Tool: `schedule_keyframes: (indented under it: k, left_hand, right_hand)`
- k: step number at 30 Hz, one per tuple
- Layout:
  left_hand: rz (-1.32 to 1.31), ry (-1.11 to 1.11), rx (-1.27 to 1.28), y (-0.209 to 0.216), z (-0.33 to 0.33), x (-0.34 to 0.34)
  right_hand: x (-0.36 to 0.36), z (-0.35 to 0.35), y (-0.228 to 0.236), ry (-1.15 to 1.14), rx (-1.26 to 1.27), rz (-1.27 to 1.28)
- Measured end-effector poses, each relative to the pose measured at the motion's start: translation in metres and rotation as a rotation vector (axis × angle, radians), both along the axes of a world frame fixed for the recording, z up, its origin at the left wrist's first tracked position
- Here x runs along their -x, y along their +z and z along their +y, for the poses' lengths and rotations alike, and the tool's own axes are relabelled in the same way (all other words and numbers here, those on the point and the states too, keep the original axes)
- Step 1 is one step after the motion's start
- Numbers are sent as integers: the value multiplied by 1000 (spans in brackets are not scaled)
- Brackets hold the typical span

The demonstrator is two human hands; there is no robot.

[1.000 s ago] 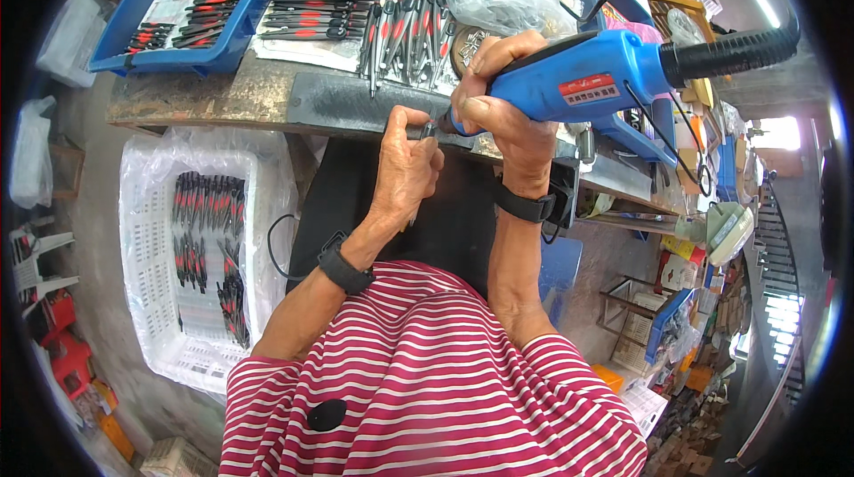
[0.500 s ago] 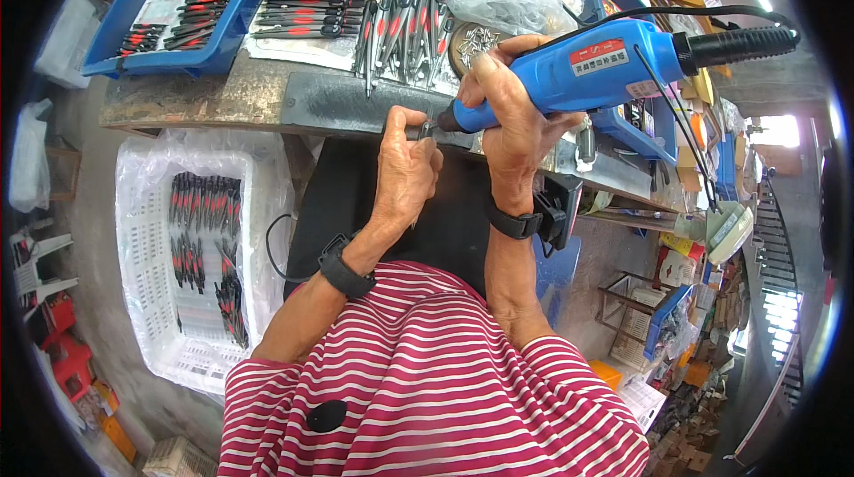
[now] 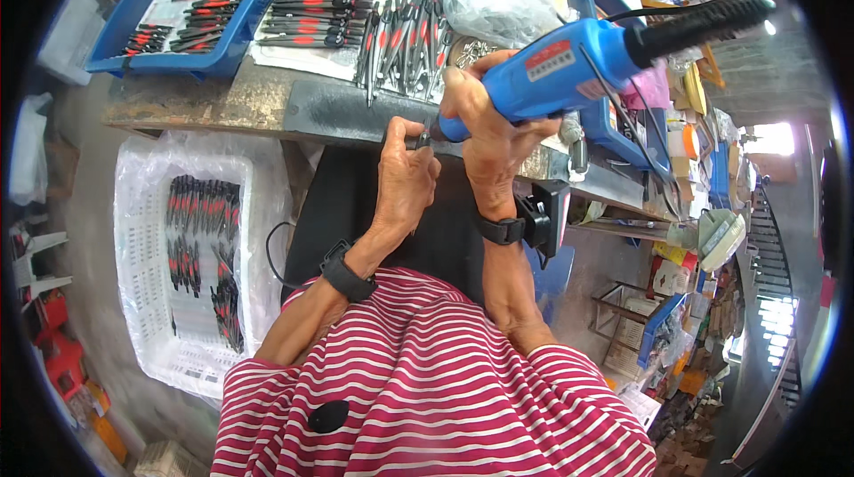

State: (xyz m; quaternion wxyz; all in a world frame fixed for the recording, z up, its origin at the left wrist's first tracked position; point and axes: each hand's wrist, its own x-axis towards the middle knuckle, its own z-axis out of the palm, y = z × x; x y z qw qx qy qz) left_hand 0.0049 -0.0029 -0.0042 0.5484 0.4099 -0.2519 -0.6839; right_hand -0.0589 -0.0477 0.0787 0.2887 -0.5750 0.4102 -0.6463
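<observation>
My right hand (image 3: 485, 134) is wrapped round a blue electric screwdriver (image 3: 553, 72), held tilted with its black tail up to the right. The driver's tip points down-left at a small dark piece (image 3: 424, 133) pinched between the thumb and forefinger of my left hand (image 3: 406, 176). Most of that piece is hidden by my fingers, so its kind cannot be made out. Just beyond the hands, a row of slim black-and-red handled tools (image 3: 405, 41) lies on the workbench (image 3: 233, 105). Beside them a dish of small screws (image 3: 470, 52) is partly covered by my right hand.
More such tools lie stacked on paper and in a blue tray (image 3: 182, 66) at the far left. A white lined crate (image 3: 142, 237) below the bench holds others. A clear plastic bag (image 3: 494, 4) and blue bins (image 3: 614, 134) stand toward the right.
My right hand has shifted slightly left and nearer, bringing the screwdriver along; its tail now reaches less far right. My left hand keeps its pinch, nearly in place.
</observation>
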Motion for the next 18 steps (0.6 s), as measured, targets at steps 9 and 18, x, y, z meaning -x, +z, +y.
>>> schedule_keyframes:
  k: [9, 18]
  left_hand:
    - [-24, -13, -56, -1, -1, 1]
    - [-77, -13, -47, 4, 1, 1]
  right_hand:
    - [1, 2, 2, 54, -86, -50]
    - [8, 6, 4, 40, -65, -152]
